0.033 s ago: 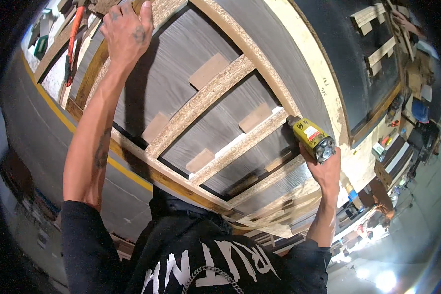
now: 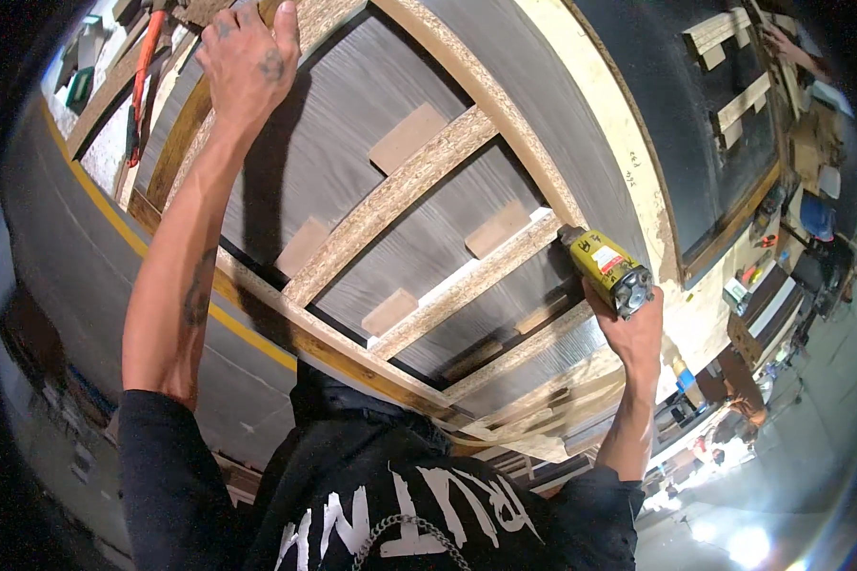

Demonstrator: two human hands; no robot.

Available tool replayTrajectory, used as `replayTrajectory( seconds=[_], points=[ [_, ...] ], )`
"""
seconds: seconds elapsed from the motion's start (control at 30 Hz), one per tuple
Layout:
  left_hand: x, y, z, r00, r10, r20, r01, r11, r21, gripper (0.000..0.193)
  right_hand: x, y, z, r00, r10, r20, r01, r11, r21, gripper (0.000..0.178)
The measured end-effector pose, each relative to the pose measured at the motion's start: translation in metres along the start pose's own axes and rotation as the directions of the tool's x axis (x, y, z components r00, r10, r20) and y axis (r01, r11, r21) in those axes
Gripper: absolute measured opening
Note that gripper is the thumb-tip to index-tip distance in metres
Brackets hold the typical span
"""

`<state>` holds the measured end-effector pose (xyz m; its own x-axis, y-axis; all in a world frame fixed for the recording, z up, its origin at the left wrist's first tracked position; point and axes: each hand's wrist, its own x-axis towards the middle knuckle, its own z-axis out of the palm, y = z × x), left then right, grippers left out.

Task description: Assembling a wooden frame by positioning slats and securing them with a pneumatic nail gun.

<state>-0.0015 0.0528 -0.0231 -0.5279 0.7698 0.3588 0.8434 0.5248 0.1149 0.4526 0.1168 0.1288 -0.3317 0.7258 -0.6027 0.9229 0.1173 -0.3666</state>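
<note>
A chipboard frame [image 2: 395, 200] with several crossbars lies before me on a grey wood-grain panel [image 2: 352, 95]. My left hand [image 2: 248, 67], at the far left, bends its fingers over the frame's edge with the thumb apart; its fingertips are partly cut off by the picture's top. My right hand [image 2: 633, 328] is closed round the handle of a yellow nail gun [image 2: 602, 262] with a dark end cap. The tool's nose meets the frame's right rail, near a crossbar's end. Small flat wood blocks [image 2: 390, 312] stand beside the crossbars.
On the left are an orange-handled tool [image 2: 148, 57] and loose timber offcuts. A yellow line [image 2: 114, 214] runs along the grey surface nearer me. To the right lies a dark panel [image 2: 657, 114] with wood pieces; another person's hand [image 2: 795, 52] shows beyond it. Clutter fills the far right.
</note>
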Motion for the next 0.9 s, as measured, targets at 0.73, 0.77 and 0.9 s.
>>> replayTrajectory(
  seconds=[0.73, 0.77, 0.9],
  points=[
    [0.001, 0.018, -0.016, 0.996, 0.079, -0.03, -0.079, 0.997, -0.009, 0.027, 0.008, -0.014, 0.0, 1.0, -0.025, 0.013, 0.026, 0.998, -0.062, 0.038],
    [0.001, 0.018, -0.016, 0.997, 0.069, -0.027, -0.07, 0.997, -0.019, 0.027, 0.008, -0.013, 0.0, 1.0, -0.026, 0.013, 0.026, 0.998, -0.065, 0.038],
    [0.001, 0.016, -0.015, 0.998, 0.054, -0.041, -0.054, 0.998, -0.011, 0.028, 0.008, -0.004, 0.001, 0.999, -0.037, 0.021, 0.04, 0.993, -0.11, 0.038]
  ],
)
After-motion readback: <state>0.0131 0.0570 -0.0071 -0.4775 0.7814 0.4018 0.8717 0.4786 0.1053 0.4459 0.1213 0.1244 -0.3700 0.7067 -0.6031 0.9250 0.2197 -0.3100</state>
